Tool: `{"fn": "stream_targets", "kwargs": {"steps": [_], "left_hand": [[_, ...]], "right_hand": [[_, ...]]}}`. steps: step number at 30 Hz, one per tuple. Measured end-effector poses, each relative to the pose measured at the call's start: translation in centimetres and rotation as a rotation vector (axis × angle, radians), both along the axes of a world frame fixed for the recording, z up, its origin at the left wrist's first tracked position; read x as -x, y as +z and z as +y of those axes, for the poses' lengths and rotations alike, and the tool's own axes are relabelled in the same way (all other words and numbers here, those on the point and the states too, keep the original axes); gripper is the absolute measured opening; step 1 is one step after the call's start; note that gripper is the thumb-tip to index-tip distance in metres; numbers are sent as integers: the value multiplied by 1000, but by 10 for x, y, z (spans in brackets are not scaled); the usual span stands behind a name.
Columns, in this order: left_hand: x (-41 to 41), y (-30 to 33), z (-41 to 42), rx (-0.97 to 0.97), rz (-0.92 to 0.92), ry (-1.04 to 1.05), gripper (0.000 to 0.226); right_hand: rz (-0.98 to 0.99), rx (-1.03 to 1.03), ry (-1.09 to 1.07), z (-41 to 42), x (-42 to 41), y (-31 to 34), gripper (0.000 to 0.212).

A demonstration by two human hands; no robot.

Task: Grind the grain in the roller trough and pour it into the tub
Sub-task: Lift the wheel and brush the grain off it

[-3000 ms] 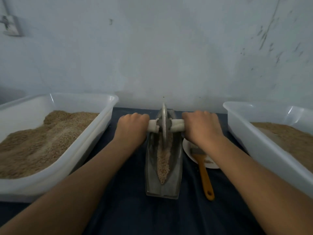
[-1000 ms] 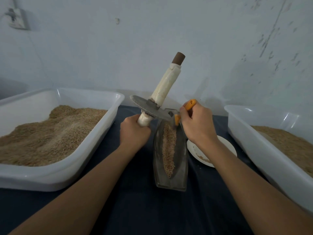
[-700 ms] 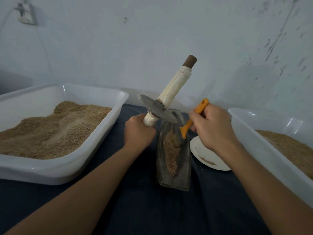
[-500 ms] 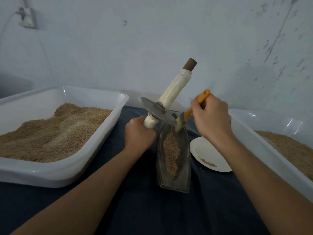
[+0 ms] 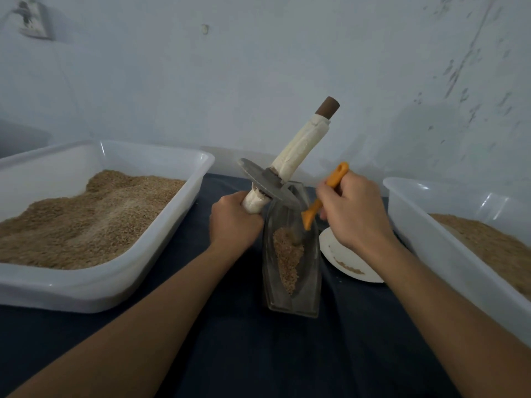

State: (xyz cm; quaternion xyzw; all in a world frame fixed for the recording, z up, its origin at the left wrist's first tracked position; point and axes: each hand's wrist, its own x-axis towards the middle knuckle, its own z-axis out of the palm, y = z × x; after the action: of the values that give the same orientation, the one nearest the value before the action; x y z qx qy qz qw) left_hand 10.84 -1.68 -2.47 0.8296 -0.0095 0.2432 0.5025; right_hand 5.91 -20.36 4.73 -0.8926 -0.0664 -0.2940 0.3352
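Observation:
A metal boat-shaped roller trough (image 5: 291,303) stands on the dark cloth in the middle, with brown grain (image 5: 288,258) heaped along its groove. My left hand (image 5: 234,222) grips the lower wrapped handle of the roller wheel (image 5: 267,182), lifted clear and tilted above the trough's far end. Its upper handle (image 5: 303,145) points up and right. My right hand (image 5: 355,214) holds an orange-handled brush (image 5: 324,195); its bristles reach down into the trough at the top of the grain. A white tub (image 5: 120,280) full of grain sits on the left.
A second white tub (image 5: 448,248) with grain stands on the right. A small white plate (image 5: 349,267) with a few crumbs lies between the trough and that tub. A pale wall rises close behind the table.
The roller wheel has come out of the trough, now raised and tilted in my left hand. My right hand took the brush off the plate and lowered its bristles into the trough.

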Motion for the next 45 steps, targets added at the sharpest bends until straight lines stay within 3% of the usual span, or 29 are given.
{"fn": "stream_targets", "kwargs": {"steps": [5,10,14,21,26,35,40,45], "left_hand": [[1,-2,0,-37,-13,-25,15],[3,-1,1,-54,5,-35,20],[3,0,1,-59,12,-26,21],[7,3,-1,-67,31,6,16],[7,1,-1,-60,23,-9,22],[8,2,-2,-51,36,-4,18],[8,3,-3,-50,42,6,22],[9,5,-3,-48,50,-3,18]], "right_hand": [[-181,-102,-54,-12,-6,3,33],[-31,-118,22,-2,-21,-21,22],[43,-168,64,-7,-15,-23,29],[-172,-286,38,-11,11,-4,28],[-177,-383,112,-2,27,3,37],[-129,-212,192,16,38,0,37],[-207,-16,88,12,30,-14,38],[-302,2,91,15,29,-14,35]]}}
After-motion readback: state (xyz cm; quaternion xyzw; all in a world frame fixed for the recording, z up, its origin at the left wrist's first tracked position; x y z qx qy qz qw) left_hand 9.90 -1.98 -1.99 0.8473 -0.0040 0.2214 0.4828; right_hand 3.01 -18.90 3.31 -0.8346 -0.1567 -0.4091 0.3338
